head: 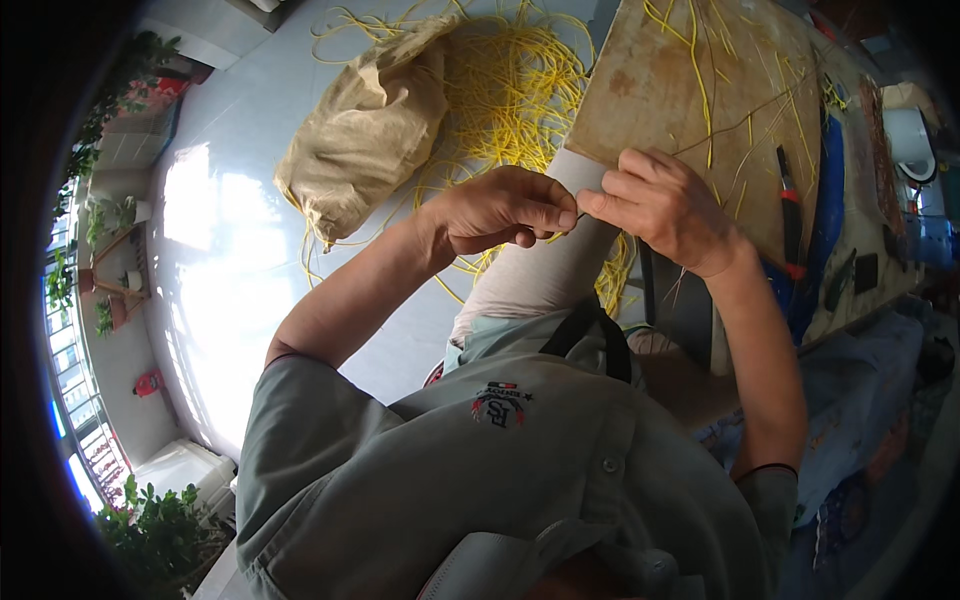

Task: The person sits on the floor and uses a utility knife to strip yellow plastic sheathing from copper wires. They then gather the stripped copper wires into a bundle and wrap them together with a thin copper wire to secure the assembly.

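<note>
My left hand (517,210) and my right hand (660,206) meet fingertip to fingertip above my thigh. Between their pinched fingers shows a short bit of thin dark wire or cord (582,215), most of it hidden by the fingers. Thin brownish strands (679,285) hang below my right wrist. Just beyond my right hand is a worn wooden board (637,90), with cut yellow wires (701,75) and thin brown strands lying across it. A red-and-black utility knife (790,225) rests near the board's right edge.
A large heap of yellow wire (517,90) spreads over the floor ahead, beside a crumpled beige sack (375,127). Blue cloth or plastic (825,195) runs along the board's right side. A white mug (909,142) stands far right. Potted plants (112,217) line the left wall.
</note>
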`<state>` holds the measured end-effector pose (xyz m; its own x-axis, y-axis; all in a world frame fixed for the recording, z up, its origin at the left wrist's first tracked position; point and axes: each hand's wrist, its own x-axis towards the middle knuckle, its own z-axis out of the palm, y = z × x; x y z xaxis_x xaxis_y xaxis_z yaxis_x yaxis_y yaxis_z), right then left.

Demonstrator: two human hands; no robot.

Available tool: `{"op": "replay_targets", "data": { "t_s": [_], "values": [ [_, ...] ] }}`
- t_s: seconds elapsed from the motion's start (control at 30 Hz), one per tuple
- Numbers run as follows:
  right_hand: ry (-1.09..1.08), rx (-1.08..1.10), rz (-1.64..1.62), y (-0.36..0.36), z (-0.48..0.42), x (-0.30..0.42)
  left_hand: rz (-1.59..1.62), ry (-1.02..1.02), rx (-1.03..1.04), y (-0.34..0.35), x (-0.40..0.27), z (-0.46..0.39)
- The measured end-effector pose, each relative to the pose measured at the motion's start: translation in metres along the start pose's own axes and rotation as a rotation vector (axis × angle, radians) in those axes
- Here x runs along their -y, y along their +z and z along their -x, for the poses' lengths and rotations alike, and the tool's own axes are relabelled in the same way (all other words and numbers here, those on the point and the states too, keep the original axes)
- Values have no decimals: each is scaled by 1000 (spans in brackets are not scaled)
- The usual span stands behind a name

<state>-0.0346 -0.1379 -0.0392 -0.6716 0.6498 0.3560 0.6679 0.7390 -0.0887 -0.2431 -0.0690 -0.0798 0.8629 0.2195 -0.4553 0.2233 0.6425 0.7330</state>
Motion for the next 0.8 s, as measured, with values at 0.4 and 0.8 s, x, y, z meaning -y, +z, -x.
{"op": "replay_targets", "data": {
  "t_s": [0.4,0.8],
  "values": [
    [80,-6,-36,1,13,-7,278,-1,50,8,13,0],
    [179,-62,31,6,26,-16,-70,154,-176,33,8,-8]
  ]
}}
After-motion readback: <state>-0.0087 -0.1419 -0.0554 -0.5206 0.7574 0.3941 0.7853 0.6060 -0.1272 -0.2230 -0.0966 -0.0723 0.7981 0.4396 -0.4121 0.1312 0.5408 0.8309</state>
